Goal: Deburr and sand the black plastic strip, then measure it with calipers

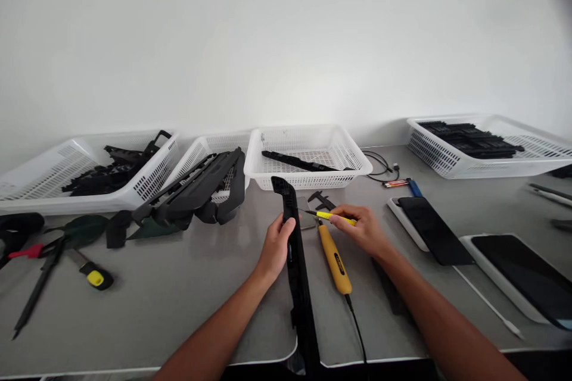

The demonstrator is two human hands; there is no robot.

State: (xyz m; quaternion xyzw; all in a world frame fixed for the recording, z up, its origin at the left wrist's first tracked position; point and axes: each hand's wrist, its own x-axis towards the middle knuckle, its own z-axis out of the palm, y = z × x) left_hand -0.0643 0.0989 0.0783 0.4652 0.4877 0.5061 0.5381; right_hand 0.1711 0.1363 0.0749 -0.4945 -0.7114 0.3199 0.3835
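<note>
I have the left hand [277, 245] clenched around a long black plastic strip [295, 262] that lies lengthwise on the grey counter [179, 297], its far end near the middle white basket [308, 158] and its near end past the counter's near edge. The left grip is closed on the strip about a third of the way down from the far end, steadying it.

The right hand [363, 231] holds a slim yellow knife [330, 216] in a pinch between fingers and thumb, its dark tip pointing left at the strip, just beside the left thumb. I cannot tell whether the tip touches the plastic.

A yellow-handled tool [334, 259] with a black cord lies on the counter just right of the strip, under the right hand, apart from it.

Judgement: the step in hand is trimming or scraping the strip's right edge at its far portion. The next move calls for the left grip to stay firm so the strip does not roll, and for the blade to travel away from the left thumb, which sits close to the tip.

Elsewhere: a basket of black parts [473, 140] far right, two dark phones [433, 229] to the right, loose black mouldings [196, 190] to the left.
</note>
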